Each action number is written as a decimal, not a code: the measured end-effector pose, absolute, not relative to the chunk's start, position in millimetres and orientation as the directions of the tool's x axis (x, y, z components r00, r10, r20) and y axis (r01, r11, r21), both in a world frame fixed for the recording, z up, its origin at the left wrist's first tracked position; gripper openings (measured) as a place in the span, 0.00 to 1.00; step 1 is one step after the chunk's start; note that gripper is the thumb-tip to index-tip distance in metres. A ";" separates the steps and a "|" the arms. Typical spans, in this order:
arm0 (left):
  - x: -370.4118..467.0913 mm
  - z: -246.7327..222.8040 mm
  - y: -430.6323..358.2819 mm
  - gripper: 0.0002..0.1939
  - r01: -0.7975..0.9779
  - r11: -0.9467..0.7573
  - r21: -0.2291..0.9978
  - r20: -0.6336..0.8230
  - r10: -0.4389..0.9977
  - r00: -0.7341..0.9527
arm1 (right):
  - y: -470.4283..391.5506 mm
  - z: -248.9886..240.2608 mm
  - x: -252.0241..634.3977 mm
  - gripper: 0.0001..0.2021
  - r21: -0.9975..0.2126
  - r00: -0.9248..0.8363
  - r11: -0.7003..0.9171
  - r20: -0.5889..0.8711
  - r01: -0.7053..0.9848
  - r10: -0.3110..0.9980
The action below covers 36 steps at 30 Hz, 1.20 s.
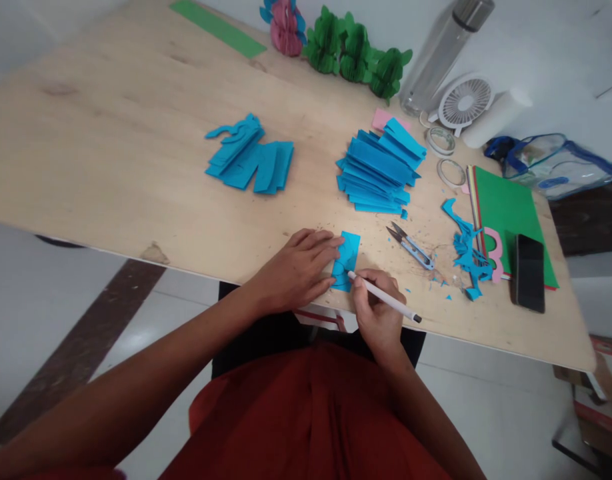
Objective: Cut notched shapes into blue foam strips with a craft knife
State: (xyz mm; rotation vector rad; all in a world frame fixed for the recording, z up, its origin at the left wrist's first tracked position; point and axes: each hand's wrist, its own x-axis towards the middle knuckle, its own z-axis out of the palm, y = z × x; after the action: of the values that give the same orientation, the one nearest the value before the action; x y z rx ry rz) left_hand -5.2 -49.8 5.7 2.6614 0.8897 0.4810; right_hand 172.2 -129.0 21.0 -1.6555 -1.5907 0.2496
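Observation:
A small blue paper piece [350, 248] lies at the table's front edge, with dark curved lines drawn on it. My left hand [302, 270] rests flat on its left side, fingers extended and slightly apart. Closed around a white pen [389, 300], my right hand [379, 307] has the pen's tip on the lower part of the paper. Small snips [411, 247] with blue handles lie just right of the paper. Behind are a large pile of blue folded strips [379, 167] and, further left, a smaller blue pile [249, 160].
Blue scraps [469, 257], a pink paper shape [494, 253], a phone [529, 273] and green sheets [511, 207] lie right. Along the back stand green paper figures [353, 53], a bottle [441, 53] and a small fan [465, 102]. Tape rolls [451, 173] lie nearby.

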 end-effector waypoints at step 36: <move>-5.7 7.2 -50.5 0.18 0.517 -0.766 0.381 0.218 0.618 0.755 | -130.3 20.9 168.3 0.07 -0.659 0.137 0.167 0.384 0.734 0.913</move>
State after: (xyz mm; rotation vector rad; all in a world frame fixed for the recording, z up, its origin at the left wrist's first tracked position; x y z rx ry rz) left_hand -5.7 -50.5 7.2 2.6563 0.8819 0.4815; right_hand 168.3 -130.3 20.9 -1.6050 -1.6338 0.2795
